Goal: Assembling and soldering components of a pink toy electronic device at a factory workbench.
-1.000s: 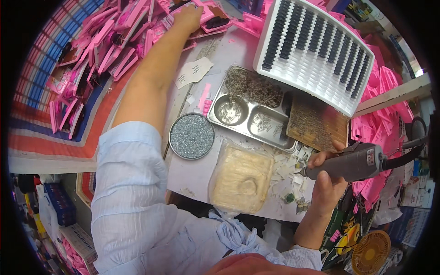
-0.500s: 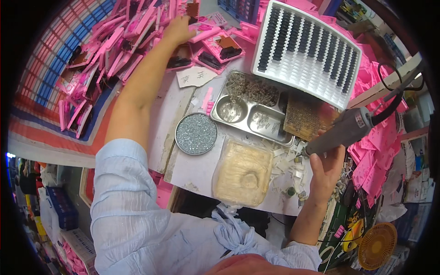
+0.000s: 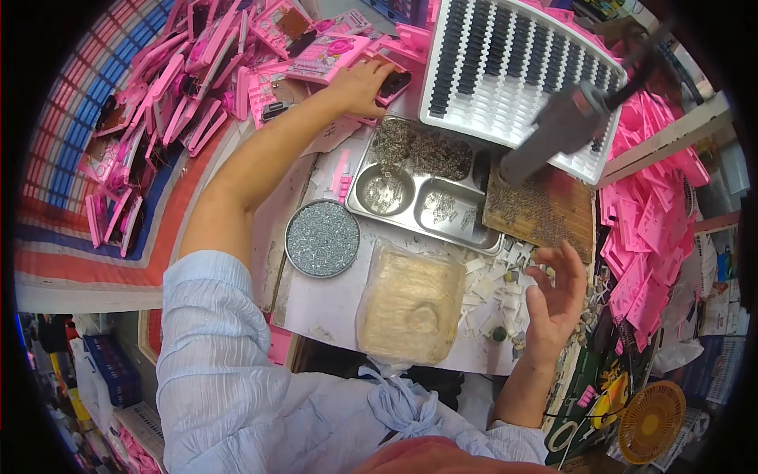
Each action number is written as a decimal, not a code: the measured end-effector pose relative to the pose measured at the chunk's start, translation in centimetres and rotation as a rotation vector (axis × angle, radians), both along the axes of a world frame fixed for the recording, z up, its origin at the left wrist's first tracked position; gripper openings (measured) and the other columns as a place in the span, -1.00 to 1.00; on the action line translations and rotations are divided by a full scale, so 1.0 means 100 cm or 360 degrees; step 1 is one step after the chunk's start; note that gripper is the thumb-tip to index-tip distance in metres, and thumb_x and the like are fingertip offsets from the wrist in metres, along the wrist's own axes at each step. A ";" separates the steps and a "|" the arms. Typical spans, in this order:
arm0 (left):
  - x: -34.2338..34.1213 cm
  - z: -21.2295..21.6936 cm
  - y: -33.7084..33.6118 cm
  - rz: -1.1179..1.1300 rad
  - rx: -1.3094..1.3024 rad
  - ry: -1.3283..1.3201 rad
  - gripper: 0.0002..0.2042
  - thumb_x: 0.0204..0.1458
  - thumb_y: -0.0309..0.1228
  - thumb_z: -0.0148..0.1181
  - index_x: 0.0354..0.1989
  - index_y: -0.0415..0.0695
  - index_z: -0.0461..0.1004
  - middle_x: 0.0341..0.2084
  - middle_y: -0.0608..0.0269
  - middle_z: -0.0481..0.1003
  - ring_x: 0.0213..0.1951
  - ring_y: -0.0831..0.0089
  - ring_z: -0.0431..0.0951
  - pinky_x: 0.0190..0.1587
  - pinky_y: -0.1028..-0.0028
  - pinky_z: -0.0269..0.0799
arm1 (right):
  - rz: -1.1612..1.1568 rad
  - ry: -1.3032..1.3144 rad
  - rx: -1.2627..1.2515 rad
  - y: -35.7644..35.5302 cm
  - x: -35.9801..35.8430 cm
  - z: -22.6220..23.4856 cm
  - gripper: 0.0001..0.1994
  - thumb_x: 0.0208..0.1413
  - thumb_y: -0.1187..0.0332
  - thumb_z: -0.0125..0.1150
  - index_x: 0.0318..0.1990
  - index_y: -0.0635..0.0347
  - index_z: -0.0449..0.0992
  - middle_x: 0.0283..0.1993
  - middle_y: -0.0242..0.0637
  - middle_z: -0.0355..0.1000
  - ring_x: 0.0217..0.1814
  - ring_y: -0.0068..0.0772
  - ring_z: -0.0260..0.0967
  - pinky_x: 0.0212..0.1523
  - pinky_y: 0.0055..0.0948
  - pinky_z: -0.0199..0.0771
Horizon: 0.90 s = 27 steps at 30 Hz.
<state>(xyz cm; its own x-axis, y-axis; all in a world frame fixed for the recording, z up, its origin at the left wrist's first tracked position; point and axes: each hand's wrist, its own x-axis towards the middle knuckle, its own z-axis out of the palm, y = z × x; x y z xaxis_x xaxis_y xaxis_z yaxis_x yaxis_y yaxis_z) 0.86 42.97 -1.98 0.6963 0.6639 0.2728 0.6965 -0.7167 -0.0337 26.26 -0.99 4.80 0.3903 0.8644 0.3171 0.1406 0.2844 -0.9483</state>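
Observation:
At the near edge of a heap of pink plastic cases (image 3: 272, 28), my left hand (image 3: 362, 87) curls its fingers over one pink case with a black part (image 3: 392, 82); its palm side is hidden. My right hand (image 3: 557, 300) is empty, fingers apart and bent, above small white plastic bits (image 3: 482, 288). A grey corded power tool, like an electric screwdriver (image 3: 553, 130), hangs free beyond that hand, over a brown board (image 3: 537, 209) covered with small metal pieces. Between my hands lies a metal compartment tray (image 3: 418, 225) holding small screws or pins.
A round tin of small grey metal pieces (image 3: 322, 238) and a plastic-wrapped yellowish block (image 3: 410, 304) lie on the near worktop. A white ribbed tray with black parts (image 3: 513, 75) stands at the back. More pink pieces (image 3: 647, 213) are piled at right, beside a yellow-brown round basket (image 3: 652, 423).
My right hand has let go of the grey tool, which has swung up and away. My left hand has come nearer and rightward, onto the black-parted case. Some pink cases have shifted.

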 end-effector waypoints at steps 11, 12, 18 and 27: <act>0.020 0.028 0.009 0.0179 -0.0416 -0.0715 -0.25 -0.10 -0.15 0.44 0.36 0.02 0.36 0.06 0.12 0.59 -0.04 0.11 0.65 0.09 0.20 0.53 | 0.0139 -0.0015 -0.0007 -0.027 -0.008 0.010 -0.40 0.08 0.53 0.35 0.32 0.33 0.35 0.14 -0.18 0.43 0.20 -0.31 0.43 0.18 -0.28 0.48; -0.004 0.031 0.027 0.0231 -0.0646 -0.1001 -0.27 -0.04 -0.13 0.43 0.35 0.00 0.36 0.07 0.14 0.57 -0.02 0.15 0.63 0.10 0.18 0.52 | 0.0186 0.0024 -0.0013 -0.029 -0.009 0.009 -0.41 0.09 0.54 0.35 0.31 0.33 0.36 0.13 -0.18 0.43 0.20 -0.31 0.43 0.18 -0.30 0.48; -0.100 0.086 0.021 0.0051 -0.1950 -0.2940 -0.55 0.11 -0.19 0.37 0.09 -0.16 0.46 -0.15 0.14 0.52 -0.11 0.16 0.57 0.04 0.18 0.55 | 0.0438 0.0165 -0.0141 -0.032 -0.029 0.001 -0.54 0.13 0.54 0.34 0.21 0.34 0.45 -0.01 -0.23 0.52 0.07 -0.39 0.51 0.14 -0.38 0.50; -0.076 0.149 -0.218 -0.0289 -0.1845 -0.2517 -0.48 0.30 -0.09 0.17 0.26 -0.21 0.34 0.00 0.14 0.52 0.04 0.29 0.56 0.17 0.17 0.51 | 0.0260 -0.1028 0.0420 0.083 -0.108 0.025 -0.07 -0.06 0.16 0.51 0.47 0.23 0.18 0.43 0.15 0.16 0.41 0.22 0.14 0.40 0.05 0.17</act>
<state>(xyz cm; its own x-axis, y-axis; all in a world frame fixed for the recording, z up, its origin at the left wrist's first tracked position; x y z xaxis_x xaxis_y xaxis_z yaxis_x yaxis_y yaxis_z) -6.74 21.21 12.96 0.3758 0.9103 0.1734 -0.4440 0.0126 0.8959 15.44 7.28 7.30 -0.0739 0.7583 0.6477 0.5869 0.5581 -0.5866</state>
